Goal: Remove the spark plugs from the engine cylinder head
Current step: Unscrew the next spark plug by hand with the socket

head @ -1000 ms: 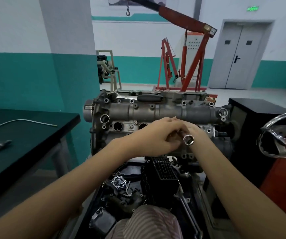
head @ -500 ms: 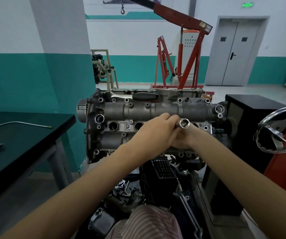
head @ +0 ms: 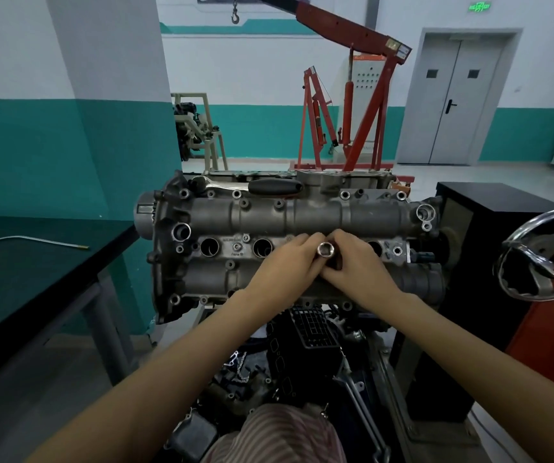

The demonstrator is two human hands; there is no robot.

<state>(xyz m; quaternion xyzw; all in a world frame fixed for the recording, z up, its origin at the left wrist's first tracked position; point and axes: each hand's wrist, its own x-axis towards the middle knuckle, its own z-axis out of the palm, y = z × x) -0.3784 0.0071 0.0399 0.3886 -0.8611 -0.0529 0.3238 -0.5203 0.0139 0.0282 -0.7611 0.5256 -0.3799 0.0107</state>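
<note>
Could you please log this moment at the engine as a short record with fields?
workpiece: cylinder head, on a stand, plug wells facing the camera
tool: chrome socket, open end toward the camera, over a well right of centre
left hand: fingers curled round the socket
right hand: gripping the socket from the other side
open wells: two left of the hands
ratchet: lying on top of the head
spark plug: none visible

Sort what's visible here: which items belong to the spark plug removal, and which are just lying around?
In use:
- cylinder head
- socket, held by the left hand and right hand
- open plug wells
- ratchet handle lying on the head

Lying about:
- red engine crane
- bent metal rod on the green bench
- black cabinet
</note>
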